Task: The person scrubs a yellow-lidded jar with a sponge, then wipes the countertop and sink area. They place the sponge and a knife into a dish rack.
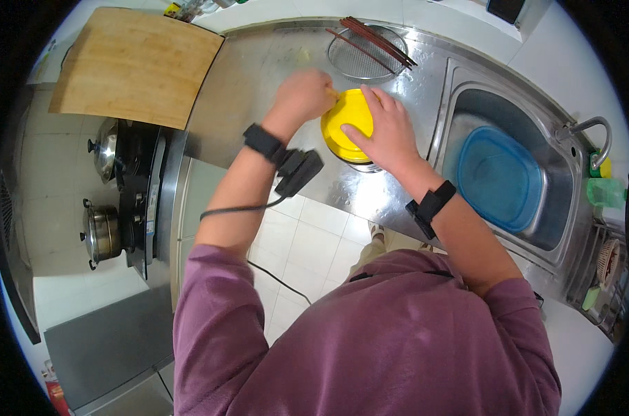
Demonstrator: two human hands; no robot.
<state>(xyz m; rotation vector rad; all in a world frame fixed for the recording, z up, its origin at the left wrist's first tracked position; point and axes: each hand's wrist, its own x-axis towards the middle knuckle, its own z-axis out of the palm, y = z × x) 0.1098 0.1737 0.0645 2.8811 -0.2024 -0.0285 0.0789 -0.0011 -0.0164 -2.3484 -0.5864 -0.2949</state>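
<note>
Near the middle of the steel counter (pixel 273 78) stands a round vessel with a yellow lid (pixel 343 138), which looks like a hand-pull food chopper. A sliver of its shiny, clear-looking base (pixel 366 168) shows below the lid. My right hand (pixel 390 132) grips the lid from above, thumb across the top and fingers over the far right side. At the lid's upper left edge, my left hand (pixel 303 96) is closed around a small yellow handle (pixel 333 94), mostly hidden by the fingers. Motion blurs this hand slightly. The vessel's contents are hidden.
Behind the vessel, a round wire-mesh strainer (pixel 345 57) bears several dark chopsticks (pixel 379 41). A blue plastic basin (pixel 499 179) sits in the sink (pixel 556 182) at right. At left are a wooden board (pixel 137 62) and two pots (pixel 106 148) on the stove.
</note>
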